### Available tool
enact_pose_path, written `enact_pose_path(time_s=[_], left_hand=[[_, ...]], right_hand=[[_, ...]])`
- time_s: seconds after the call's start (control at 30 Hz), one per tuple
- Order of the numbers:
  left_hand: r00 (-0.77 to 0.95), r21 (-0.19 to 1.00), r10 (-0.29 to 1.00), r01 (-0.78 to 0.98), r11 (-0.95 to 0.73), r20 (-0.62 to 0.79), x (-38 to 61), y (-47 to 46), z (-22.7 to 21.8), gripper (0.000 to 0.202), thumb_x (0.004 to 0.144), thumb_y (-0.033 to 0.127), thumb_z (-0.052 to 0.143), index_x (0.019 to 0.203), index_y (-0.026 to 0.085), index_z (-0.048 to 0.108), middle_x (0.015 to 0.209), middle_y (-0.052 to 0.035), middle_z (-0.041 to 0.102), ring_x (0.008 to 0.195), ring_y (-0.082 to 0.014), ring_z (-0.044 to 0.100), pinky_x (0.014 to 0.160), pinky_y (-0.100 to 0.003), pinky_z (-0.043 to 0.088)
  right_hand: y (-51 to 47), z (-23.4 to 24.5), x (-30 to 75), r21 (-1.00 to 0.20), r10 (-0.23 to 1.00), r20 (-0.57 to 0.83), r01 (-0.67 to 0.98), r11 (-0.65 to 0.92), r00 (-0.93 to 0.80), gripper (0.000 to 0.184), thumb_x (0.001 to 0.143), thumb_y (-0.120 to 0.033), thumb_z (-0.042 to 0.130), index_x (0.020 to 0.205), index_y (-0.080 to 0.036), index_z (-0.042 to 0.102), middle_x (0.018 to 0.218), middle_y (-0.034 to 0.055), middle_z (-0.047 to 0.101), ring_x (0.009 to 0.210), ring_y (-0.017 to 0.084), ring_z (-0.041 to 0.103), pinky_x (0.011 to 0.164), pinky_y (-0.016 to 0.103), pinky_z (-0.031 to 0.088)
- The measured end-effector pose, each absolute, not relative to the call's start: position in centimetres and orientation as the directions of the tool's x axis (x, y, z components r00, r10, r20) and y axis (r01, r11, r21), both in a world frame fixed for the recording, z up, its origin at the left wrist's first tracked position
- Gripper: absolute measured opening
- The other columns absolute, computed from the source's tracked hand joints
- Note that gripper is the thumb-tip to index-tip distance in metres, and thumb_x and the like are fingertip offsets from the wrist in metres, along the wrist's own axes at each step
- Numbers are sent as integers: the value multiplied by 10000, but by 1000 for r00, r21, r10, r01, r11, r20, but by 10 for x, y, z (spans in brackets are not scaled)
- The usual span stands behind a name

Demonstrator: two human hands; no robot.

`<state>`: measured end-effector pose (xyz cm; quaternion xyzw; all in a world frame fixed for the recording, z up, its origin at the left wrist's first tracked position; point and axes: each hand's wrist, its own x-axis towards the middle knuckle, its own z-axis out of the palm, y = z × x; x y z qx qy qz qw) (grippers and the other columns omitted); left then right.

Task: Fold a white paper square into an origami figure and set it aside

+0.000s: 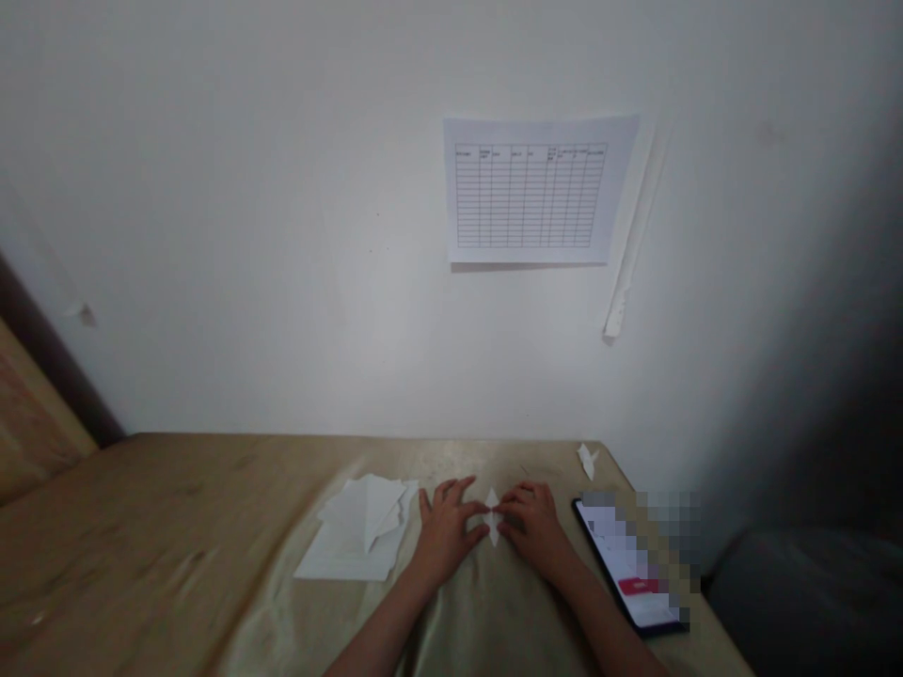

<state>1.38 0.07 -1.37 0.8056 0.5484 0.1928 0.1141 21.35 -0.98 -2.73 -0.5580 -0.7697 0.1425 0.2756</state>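
A small folded piece of white paper (492, 515) lies on the tan table (176, 527) between my two hands. My left hand (446, 527) rests on the table at its left side, fingers partly spread, with fingertips pressing on the paper's edge. My right hand (532, 522) is at its right side, fingers curled down onto the paper. Both hands pinch or press the paper where they meet.
A loose stack of white paper sheets (359, 541) lies left of my hands. A phone (631, 564) with a lit screen lies to the right near the table's edge. A small folded paper figure (587, 459) sits by the wall. A printed table sheet (532, 193) hangs on the wall.
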Motion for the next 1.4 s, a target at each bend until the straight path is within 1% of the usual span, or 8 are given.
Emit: enact_pose_path(time_s=[0.2, 0.5, 0.6, 0.73, 1.0, 1.13, 1.27, 1.4], left_hand=[[324, 441, 926, 814, -378, 195, 12, 2, -12, 242, 800, 316, 745, 1029, 387, 712, 1471, 30, 523, 1376, -324, 377, 1126, -731, 81], [286, 459, 934, 815, -354, 212, 13, 0, -10, 113, 860, 404, 671, 888, 303, 715, 1402, 10, 588, 1339, -305, 414, 1132, -711, 105], [300, 440, 932, 822, -361, 204, 12, 2, -16, 101, 833, 349, 696, 930, 320, 710, 1410, 22, 579, 1352, -303, 399, 1132, -718, 88], [307, 429, 937, 833, -349, 166, 12, 3, -18, 249, 823, 345, 701, 1066, 397, 703, 1448, 25, 541, 1377, -317, 366, 1126, -730, 79], [278, 429, 953, 851, -304, 124, 12, 2, -11, 259, 796, 376, 723, 1047, 437, 736, 1504, 35, 481, 1401, -351, 329, 1123, -726, 86], [276, 420, 954, 857, -298, 115, 11, 1, -11, 270, 799, 388, 721, 1065, 434, 732, 1503, 18, 482, 1402, -352, 330, 1120, -722, 92], [308, 422, 945, 846, -327, 113, 8, 2, -10, 309, 779, 403, 743, 1084, 443, 726, 1497, 2, 492, 1395, -361, 336, 1113, -723, 101], [346, 437, 925, 816, -379, 156, 6, 4, -10, 368, 741, 375, 784, 1101, 425, 724, 1471, 10, 531, 1380, -354, 360, 1133, -683, 135]], right_hand=[[-9, -29, 214, -526, 934, 279, 778, 343, -224, 255, 843, -290, 658, 1079, -352, 734, 1150, 5, 699, 1230, 261, 462, 1143, 489, 181], [-8, -32, 214, -510, 937, 277, 793, 332, -214, 257, 829, -291, 678, 1072, -355, 735, 1160, 11, 697, 1233, 262, 472, 1145, 492, 184], [-7, -31, 214, -524, 941, 264, 788, 324, -211, 260, 823, -293, 681, 1070, -356, 734, 1151, 3, 699, 1238, 260, 468, 1151, 492, 174], [-7, -29, 215, -557, 948, 231, 770, 313, -218, 247, 814, -287, 680, 1046, -347, 740, 1153, -1, 699, 1263, 266, 456, 1153, 489, 177], [-5, -26, 219, -622, 951, 241, 721, 305, -194, 208, 905, -370, 556, 932, -280, 741, 1092, 27, 724, 1250, 267, 493, 1134, 480, 241], [-4, -28, 222, -617, 950, 228, 723, 310, -212, 139, 841, -302, 618, 895, -281, 744, 1088, 22, 728, 1257, 267, 495, 1131, 488, 245], [-5, -26, 223, -616, 945, 229, 717, 326, -232, 223, 783, -231, 646, 967, -304, 750, 1127, 12, 716, 1266, 258, 482, 1134, 481, 233], [-7, -22, 223, -607, 932, 234, 707, 363, -277, 226, 774, -204, 631, 916, -318, 765, 1119, 4, 714, 1233, 241, 502, 1150, 493, 187]])
